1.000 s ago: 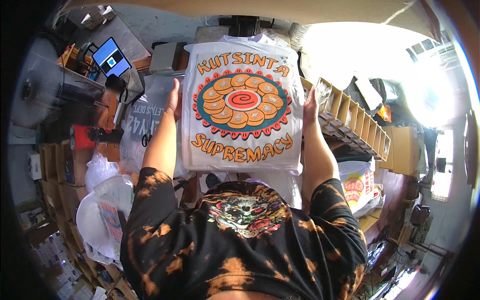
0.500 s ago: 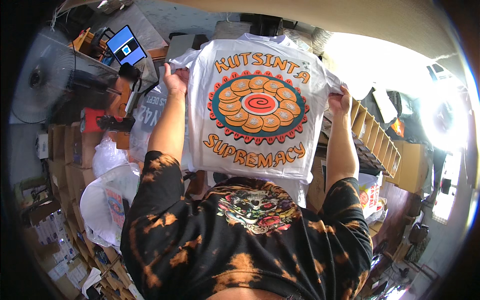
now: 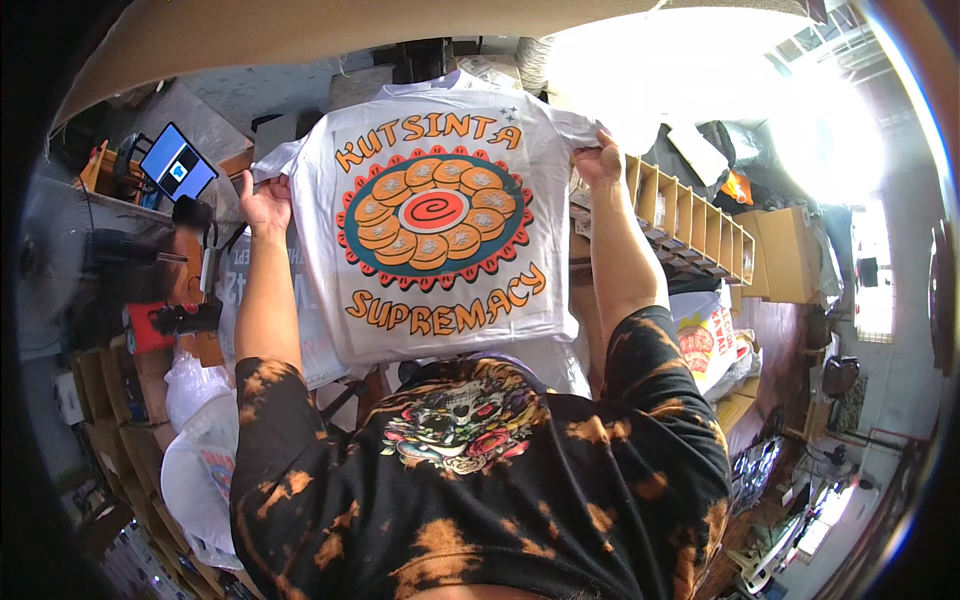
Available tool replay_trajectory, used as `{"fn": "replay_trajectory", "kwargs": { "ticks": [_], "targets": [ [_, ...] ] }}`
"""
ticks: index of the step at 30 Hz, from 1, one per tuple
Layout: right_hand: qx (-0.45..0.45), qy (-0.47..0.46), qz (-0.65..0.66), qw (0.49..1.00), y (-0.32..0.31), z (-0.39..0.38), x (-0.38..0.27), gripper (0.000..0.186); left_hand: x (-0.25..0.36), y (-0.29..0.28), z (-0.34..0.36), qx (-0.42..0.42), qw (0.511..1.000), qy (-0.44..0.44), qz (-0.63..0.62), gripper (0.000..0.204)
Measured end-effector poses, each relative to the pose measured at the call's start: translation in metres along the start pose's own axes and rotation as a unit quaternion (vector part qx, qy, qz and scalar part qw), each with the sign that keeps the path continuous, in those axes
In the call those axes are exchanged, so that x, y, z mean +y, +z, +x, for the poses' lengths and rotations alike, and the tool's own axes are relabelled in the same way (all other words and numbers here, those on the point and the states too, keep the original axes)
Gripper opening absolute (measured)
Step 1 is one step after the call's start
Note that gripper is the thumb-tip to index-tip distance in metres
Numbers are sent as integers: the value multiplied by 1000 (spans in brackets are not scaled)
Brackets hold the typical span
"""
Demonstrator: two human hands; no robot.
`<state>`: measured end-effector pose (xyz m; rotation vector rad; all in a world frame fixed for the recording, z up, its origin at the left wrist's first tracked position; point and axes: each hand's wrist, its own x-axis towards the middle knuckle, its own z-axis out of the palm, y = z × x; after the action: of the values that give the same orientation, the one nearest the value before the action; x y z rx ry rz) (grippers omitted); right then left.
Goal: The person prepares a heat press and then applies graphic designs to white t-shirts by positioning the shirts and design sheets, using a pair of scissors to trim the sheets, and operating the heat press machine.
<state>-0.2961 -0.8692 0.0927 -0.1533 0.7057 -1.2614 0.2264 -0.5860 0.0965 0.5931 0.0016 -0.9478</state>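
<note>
A white T-shirt [image 3: 440, 225] hangs spread out in front of me, its printed side turned toward me. The print is a round teal and red plate of orange cakes, with orange lettering above and below. My left hand [image 3: 267, 205] is closed on the left sleeve, thumb pointing up. At the opposite side, my right hand [image 3: 602, 163] pinches the end of the right sleeve. Both arms are stretched forward, and the cloth stays fairly flat between them. The fingertips behind the sleeves are hidden.
A lit screen [image 3: 177, 166] stands at the far left, near a fan blurred at the edge. A wooden rack of compartments [image 3: 690, 220] runs along the right, with a cardboard box [image 3: 785, 255] beyond it. Clear plastic bags [image 3: 195, 385] and cardboard compartments [image 3: 150, 450] lie at the left.
The view has swung to the right, so the T-shirt, both hands and the surroundings appear farther left in the picture. Both hands keep their hold on the sleeves.
</note>
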Motion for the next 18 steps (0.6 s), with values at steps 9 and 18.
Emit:
{"fn": "replay_trajectory", "kwargs": {
  "ticks": [9,18],
  "targets": [
    [-70,279,-395,873,-25,-70,4,32,-5,-14,-33,-29,876,-293,383,44],
    [-95,117,-461,874,-20,-120,-19,31,20,-35,-93,-78,862,-38,500,26]
  ]
}}
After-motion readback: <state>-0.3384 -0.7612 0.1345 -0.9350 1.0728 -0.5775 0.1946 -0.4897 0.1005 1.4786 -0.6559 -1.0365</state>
